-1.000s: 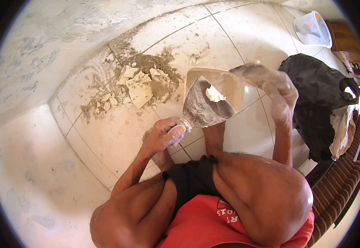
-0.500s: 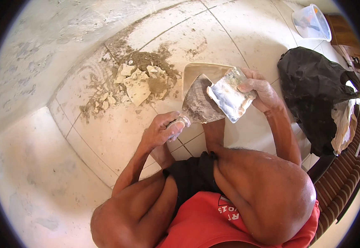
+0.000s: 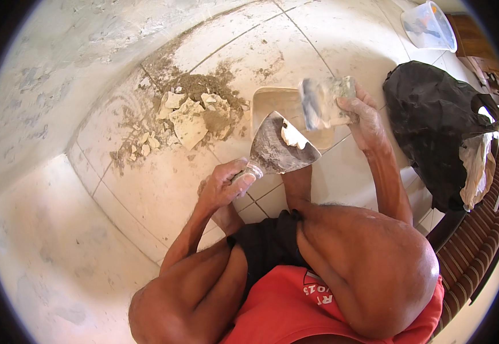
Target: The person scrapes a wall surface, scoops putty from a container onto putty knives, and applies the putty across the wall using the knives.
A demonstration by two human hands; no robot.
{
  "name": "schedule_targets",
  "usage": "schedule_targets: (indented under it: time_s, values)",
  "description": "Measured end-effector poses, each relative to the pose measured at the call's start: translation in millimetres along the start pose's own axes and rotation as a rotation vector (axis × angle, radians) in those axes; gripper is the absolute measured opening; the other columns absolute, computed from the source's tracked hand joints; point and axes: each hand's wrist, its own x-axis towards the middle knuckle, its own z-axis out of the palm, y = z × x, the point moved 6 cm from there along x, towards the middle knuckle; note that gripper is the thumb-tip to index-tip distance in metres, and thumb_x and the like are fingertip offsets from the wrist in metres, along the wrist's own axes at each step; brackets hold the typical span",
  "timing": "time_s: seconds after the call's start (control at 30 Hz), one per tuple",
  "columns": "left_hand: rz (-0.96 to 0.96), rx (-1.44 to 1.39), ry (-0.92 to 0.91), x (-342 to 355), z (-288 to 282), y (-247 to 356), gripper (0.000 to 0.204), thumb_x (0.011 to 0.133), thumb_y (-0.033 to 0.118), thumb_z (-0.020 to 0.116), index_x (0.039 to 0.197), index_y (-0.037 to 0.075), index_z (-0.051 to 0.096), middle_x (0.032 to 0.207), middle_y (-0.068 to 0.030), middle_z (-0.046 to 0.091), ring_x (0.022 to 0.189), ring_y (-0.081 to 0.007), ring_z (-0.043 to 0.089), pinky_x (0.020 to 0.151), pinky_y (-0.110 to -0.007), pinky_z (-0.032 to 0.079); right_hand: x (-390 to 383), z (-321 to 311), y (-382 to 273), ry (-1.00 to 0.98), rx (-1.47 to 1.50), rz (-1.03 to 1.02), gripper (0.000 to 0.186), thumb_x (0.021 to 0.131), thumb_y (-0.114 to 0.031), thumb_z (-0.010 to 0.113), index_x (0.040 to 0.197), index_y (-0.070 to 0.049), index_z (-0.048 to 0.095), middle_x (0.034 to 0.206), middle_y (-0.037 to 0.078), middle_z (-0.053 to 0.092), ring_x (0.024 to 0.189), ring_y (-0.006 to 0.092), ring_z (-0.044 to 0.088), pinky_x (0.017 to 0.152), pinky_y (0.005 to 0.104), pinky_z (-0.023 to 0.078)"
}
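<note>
My left hand (image 3: 226,182) is wrapped round the handle of a wide putty knife (image 3: 275,152). Its flat blade is smeared grey, and a lump of white putty (image 3: 293,136) clings near its far edge. In my right hand (image 3: 367,123) is a flat, putty-coated scraper (image 3: 335,97), pinched between thumb and fingers; motion blurs its left end. The scraper is apart from the knife, farther off and to its right. Both tools are over a shallow beige tray (image 3: 269,100) on the floor, partly hidden by them.
Broken plaster pieces (image 3: 189,123) and brown dirt (image 3: 203,86) lie on the tiles to the left, near the wall (image 3: 49,74). A black plastic bag (image 3: 424,126) stands at right, by a striped brown seat (image 3: 473,246). Far right is a translucent bucket (image 3: 433,28).
The scraper in my right hand has moved away from the putty knife, farther from me. White putty now shows on the knife's blade, which has turned and dropped slightly nearer to me.
</note>
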Motion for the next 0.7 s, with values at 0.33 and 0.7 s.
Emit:
schedule_targets:
  time_s: [0.33, 0.7]
  values:
    - [-0.13, -0.303, -0.013, 7.5, 13.6, 9.5, 0.029, 0.1, 0.029, 0.053, 0.1, 0.001, 0.062, 0.07, -0.0019, 0.055, 0.051, -0.0073, 0.048, 0.047, -0.022, 0.038, -19.7, 24.9, -2.4, -0.067, 0.317, -0.134, 0.036, 0.089, -0.004, 0.065, 0.124, -0.004, 0.055, 0.107, 0.009, 0.067, 0.1, 0.0202, 0.065, 0.09, 0.0387, 0.052]
    - [-0.181, -0.423, -0.03, 10.4, 29.2, 29.9, 0.044, 0.097, 0.042, 0.055, 0.098, -0.001, 0.06, 0.071, -0.006, 0.056, 0.046, -0.0086, 0.049, 0.04, -0.021, 0.037, -16.7, 59.2, -10.4, -0.204, 0.425, -0.313, 0.023, 0.089, -0.002, 0.064, 0.105, -0.012, 0.051, 0.135, 0.017, 0.053, 0.137, 0.0371, 0.039, 0.112, 0.0519, 0.037]
